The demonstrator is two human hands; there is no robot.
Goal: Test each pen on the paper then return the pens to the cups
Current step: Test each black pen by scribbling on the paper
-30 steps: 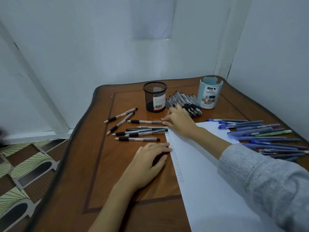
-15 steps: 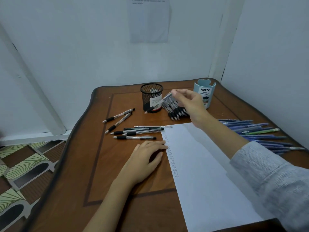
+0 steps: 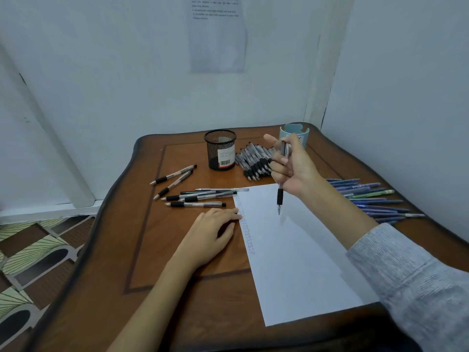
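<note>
Your table: reddish-brown wood, darker inlaid line framing centre panel. On it, paper: white, column of tiny grey marks down left edge. Your held pen: clear barrel, black grip. Left mesh cup: black, white barcode label, red strip beneath. Right plastic cup: pale blue. Both loose pens and pen pile: clear, black grips. Far right, blue pens, one green pen. Your sleeve: grey, fine ribbing. Below, floor tiles: brown, cream with green fan lines, dark ovals.

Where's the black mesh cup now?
In the head view, the black mesh cup stands far centre on the table, just left of the heap of pens.
</note>
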